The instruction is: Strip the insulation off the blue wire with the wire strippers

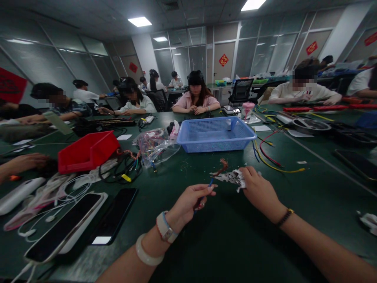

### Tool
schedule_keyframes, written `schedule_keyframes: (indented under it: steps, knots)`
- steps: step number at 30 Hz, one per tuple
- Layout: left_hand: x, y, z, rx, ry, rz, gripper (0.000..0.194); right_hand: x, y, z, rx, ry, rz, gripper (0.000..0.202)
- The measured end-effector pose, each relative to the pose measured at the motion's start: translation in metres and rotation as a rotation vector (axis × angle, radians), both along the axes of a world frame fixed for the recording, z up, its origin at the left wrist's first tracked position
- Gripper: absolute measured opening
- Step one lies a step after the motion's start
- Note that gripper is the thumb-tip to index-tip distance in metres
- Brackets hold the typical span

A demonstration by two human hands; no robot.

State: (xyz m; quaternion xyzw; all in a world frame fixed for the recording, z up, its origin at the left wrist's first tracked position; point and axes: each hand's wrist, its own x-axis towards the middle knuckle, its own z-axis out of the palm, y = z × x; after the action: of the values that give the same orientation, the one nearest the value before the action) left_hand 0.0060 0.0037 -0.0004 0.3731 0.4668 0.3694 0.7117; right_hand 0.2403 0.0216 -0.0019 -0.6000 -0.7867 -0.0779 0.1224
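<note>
My left hand (187,204) is closed on a thin blue wire (211,182), pinched between thumb and fingers, with its end pointing away from me. Just past that end are frayed reddish-brown copper strands (223,166); whether they belong to this wire I cannot tell. Curled over a crumpled white tissue (235,177) with dark smudges is my right hand (257,188), to the right of the wire. The tissue reaches left towards the copper strands. Both hands are close to the green tabletop (224,236), and some of the right fingers are hidden.
A blue plastic basket (216,147) stands ahead. To its left are a clear bag of wires (156,147) and a red bin (88,151). Two phones (66,226) and white earphones lie at left. Loose coloured wires (271,157) lie at right. Other people sit around the table.
</note>
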Motion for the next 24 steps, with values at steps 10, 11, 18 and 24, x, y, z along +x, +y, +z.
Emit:
schedule_keyframes:
  steps: [10, 11, 18, 24]
  knots:
    - [0.000, -0.002, 0.009, -0.025, -0.171, -0.119, 0.026, 0.007, 0.005, 0.003, -0.028, -0.058, -0.027, 0.031]
    - [0.000, -0.002, 0.008, -0.021, -0.177, -0.129, 0.025, 0.008, 0.005, 0.004, -0.042, -0.055, -0.027, 0.031]
    - [-0.002, 0.001, 0.009, -0.009, -0.211, -0.106, 0.021, 0.004, 0.017, 0.024, -0.260, -0.002, 0.109, 0.027]
    - [-0.003, 0.002, 0.014, -0.020, -0.229, -0.025, 0.016, 0.003, 0.036, 0.044, -0.376, -0.047, 0.159, 0.021]
